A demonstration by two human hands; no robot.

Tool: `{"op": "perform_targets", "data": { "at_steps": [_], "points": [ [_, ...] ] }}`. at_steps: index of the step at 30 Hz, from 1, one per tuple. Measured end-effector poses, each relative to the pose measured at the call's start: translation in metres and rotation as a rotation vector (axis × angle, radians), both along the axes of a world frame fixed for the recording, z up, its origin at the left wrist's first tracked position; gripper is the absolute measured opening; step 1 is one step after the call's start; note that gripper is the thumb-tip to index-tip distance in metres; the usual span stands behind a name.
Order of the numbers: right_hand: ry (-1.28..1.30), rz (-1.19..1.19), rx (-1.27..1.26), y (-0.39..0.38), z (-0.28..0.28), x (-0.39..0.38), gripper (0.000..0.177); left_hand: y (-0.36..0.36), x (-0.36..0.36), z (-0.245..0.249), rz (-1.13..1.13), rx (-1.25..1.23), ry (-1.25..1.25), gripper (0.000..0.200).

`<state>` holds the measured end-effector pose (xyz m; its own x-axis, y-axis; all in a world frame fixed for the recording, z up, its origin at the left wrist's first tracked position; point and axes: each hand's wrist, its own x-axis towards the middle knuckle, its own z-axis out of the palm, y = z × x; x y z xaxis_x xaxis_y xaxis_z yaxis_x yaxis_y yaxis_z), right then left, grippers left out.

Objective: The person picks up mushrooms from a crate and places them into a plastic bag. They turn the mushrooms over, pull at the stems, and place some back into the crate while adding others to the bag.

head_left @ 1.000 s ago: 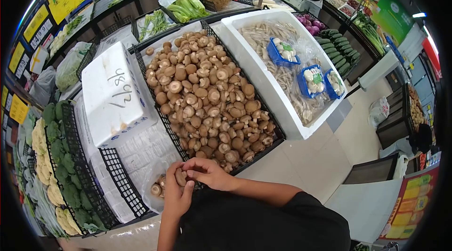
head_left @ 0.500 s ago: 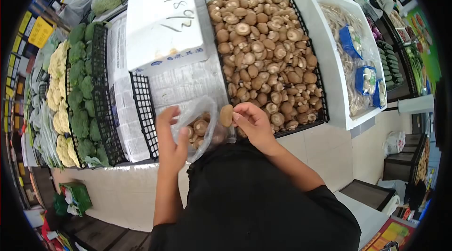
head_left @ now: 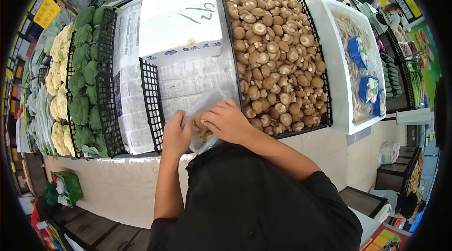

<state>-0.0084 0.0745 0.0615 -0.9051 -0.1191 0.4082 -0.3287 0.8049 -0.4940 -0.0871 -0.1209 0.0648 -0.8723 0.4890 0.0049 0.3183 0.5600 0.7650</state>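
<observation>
mushrooms (head_left: 206, 135) in a clear bag (head_left: 213, 96), right hand (head_left: 229, 122) over it

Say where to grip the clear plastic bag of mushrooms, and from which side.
Probably pinch the upper edge of the bag from the person's left, beside the left hand: it looks thin and slack, the mushrooms bunch lower, and the right hand covers its right side.

Left: cauliflower (head_left: 58, 106) beside green broccoli (head_left: 81, 110) | Centre: white foam box (head_left: 162, 13), handwritten digits (head_left: 200, 8) on top | Right: open white foam crate (head_left: 333, 70) holding blue punnets (head_left: 368, 89) | Lower left: green basket (head_left: 71, 187) on floor (head_left: 125, 183)
</observation>
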Motion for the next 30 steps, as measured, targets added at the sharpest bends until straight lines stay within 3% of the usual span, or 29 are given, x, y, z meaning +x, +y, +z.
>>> {"op": "perform_targets", "data": {
  "at_steps": [5,8,11,14,18,22,24,30],
  "points": [
    [0.102,-0.107,0.150,-0.002,-0.016,-0.015,0.011,0.010,-0.005,0.002,0.071,0.199,-0.115,0.014],
    [0.022,-0.119,0.212,0.006,-0.029,-0.016,0.010,0.013,-0.003,-0.003,0.085,0.260,-0.117,0.012],
    [-0.115,-0.051,0.182,0.012,-0.026,-0.003,0.009,0.011,-0.001,-0.002,0.066,0.253,-0.151,0.012],
    [-0.067,-0.019,-0.001,0.020,-0.013,0.015,0.012,0.009,0.000,0.006,0.053,0.241,-0.206,0.011],
    [0.022,-0.175,-0.174,0.047,-0.005,0.043,0.017,0.010,0.003,0.012,0.058,0.230,-0.222,0.009],
    [0.015,-0.510,-0.331,0.098,-0.006,0.063,0.022,0.014,0.004,0.020,0.107,0.170,-0.014,0.017],
    [-0.035,-0.684,-0.261,0.127,-0.022,0.073,0.027,0.016,0.002,0.021,0.085,0.179,0.108,0.020],
    [-0.133,-0.672,-0.139,0.145,-0.033,0.090,0.037,0.036,0.008,0.048,0.036,0.173,0.274,0.022]
  ]
}}
